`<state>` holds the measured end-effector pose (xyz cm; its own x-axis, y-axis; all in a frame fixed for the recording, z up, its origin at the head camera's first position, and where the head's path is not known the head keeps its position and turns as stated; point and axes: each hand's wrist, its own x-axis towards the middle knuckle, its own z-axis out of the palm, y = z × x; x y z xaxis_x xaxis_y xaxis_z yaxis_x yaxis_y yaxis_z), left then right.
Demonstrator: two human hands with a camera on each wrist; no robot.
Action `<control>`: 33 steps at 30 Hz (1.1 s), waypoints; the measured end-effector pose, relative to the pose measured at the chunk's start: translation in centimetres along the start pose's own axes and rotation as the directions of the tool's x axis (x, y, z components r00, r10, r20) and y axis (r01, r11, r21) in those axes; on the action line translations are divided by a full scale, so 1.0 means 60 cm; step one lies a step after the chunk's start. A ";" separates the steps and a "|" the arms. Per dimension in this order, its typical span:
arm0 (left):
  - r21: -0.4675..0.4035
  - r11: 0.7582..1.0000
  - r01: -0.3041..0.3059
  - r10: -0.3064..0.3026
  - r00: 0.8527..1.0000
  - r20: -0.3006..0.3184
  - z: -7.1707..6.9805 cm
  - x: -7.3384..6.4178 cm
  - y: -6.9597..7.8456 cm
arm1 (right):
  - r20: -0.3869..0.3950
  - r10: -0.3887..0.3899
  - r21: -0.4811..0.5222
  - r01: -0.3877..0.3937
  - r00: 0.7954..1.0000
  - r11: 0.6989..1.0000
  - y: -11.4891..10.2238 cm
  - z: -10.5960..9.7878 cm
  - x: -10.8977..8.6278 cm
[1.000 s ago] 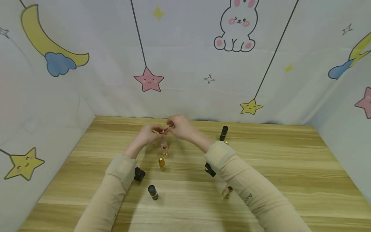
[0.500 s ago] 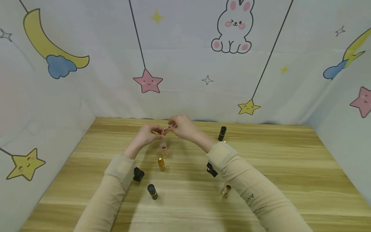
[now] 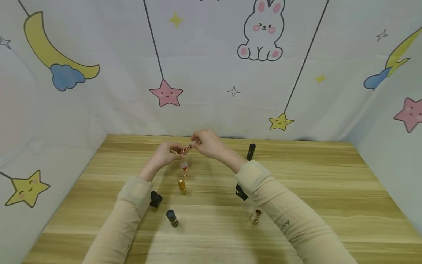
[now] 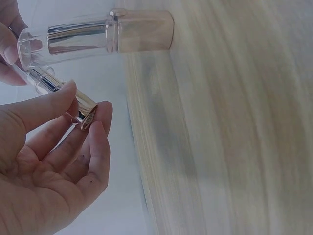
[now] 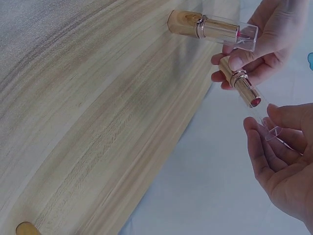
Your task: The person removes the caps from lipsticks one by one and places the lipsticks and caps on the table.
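Both hands meet over the far edge of the wooden table, on one lipstick. My left hand (image 3: 165, 154) pinches its gold base (image 5: 226, 68) between thumb and fingers. With thumb and fingertips my right hand (image 5: 288, 152) pinches the end of its clear cap (image 5: 274, 132). That cap surrounds the inner gold tube and the red tip (image 5: 255, 102); whether it is fully seated I cannot tell. Just nearer than the hands, a second gold lipstick (image 3: 185, 174) stands upright under a clear cap. It shows large in the left wrist view as a capped lipstick (image 4: 144, 32).
Nearer stand a shiny gold tube (image 3: 182, 187) and a dark tube (image 3: 172, 218). Small black objects lie by the left sleeve (image 3: 133, 196) and the right sleeve (image 3: 254, 179). At right are a rose-gold tube (image 3: 255, 216) and a black tube (image 3: 251, 151). A printed white cloth (image 3: 197, 113) hangs behind.
The head view has shifted slightly. Both hands keep their grips, with only small movements at the lipstick and cap. A gold thing near the far black tube is now hidden.
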<state>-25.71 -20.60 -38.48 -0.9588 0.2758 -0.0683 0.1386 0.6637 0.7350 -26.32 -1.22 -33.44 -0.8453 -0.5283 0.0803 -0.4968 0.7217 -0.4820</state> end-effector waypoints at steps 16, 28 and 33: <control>-0.004 0.999 0.047 -0.047 0.999 -0.006 0.004 0.003 -0.011 | -0.020 0.010 0.007 -0.010 1.000 1.000 0.004 -0.010 -0.007; -0.015 0.995 0.099 -0.099 0.995 0.000 0.002 0.001 -0.009 | -0.011 0.030 -0.019 -0.030 0.999 0.999 0.009 -0.010 -0.008; -0.055 0.990 0.128 -0.127 0.992 0.009 0.002 0.001 -0.009 | -0.004 0.040 -0.018 -0.040 0.999 0.999 0.011 -0.007 -0.009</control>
<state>-25.81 -20.85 -38.93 -0.9664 0.1951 -0.1674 0.0012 0.6546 0.7560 -26.27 -0.29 -33.43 -0.8654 -0.4970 0.0641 -0.4657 0.7503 -0.4692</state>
